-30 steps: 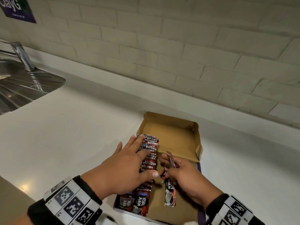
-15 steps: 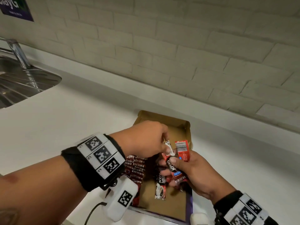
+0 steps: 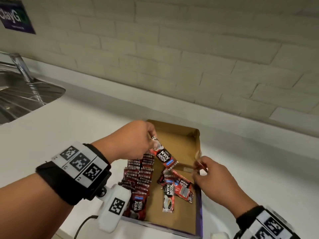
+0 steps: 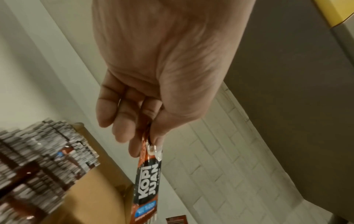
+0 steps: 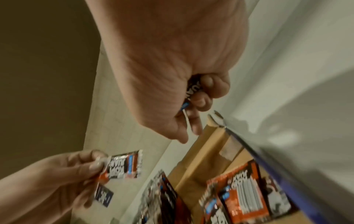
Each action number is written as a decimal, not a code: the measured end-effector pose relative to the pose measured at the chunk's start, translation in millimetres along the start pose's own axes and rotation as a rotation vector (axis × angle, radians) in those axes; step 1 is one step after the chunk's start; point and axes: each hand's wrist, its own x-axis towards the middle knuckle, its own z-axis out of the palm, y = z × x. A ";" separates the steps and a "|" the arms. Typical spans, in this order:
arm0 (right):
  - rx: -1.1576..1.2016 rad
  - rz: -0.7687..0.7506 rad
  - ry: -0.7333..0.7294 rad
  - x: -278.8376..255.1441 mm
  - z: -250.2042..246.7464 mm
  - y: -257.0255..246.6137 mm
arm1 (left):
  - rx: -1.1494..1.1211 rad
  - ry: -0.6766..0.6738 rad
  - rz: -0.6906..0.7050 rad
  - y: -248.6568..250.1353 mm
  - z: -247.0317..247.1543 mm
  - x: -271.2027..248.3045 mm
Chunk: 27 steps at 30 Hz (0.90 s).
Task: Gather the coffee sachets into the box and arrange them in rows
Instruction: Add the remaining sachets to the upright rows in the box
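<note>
An open cardboard box [image 3: 181, 135] lies on the white counter. Along its left side runs a row of red-and-black coffee sachets [image 3: 139, 171], stacked overlapping; the row [image 4: 44, 154] fills the lower left of the left wrist view. My left hand [image 3: 136, 140] pinches one sachet [image 3: 164, 156] by its top end, and it hangs over the box [image 4: 147, 186]. Loose sachets [image 3: 176, 187] lie in the box's right half. My right hand [image 3: 207, 171] hovers over the box's right wall with its fingers curled round another sachet [image 5: 189, 94].
A steel sink [image 3: 20, 99] with a tap [image 3: 20, 66] sits at the far left of the white counter [image 3: 77, 128]. A brick-pattern wall [image 3: 172, 49] rises behind, with a purple sign [image 3: 15, 16] at top left.
My left hand left the sachet row, took one sachet from the right hand's bunch and lifted it away. My right hand moved to the box's right wall, and sachets now lie loose below it.
</note>
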 end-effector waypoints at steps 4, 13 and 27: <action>-0.188 -0.042 -0.098 11.2 25.5 -17.8 | -0.003 0.036 -0.040 -12.3 6.9 0.6; -0.526 -0.016 -0.178 28.6 56.0 -41.1 | -0.160 0.037 -0.094 -27.3 4.5 0.7; -0.523 -0.002 -0.163 31.7 61.1 -33.0 | -0.264 0.091 -0.066 -30.6 -11.8 -0.8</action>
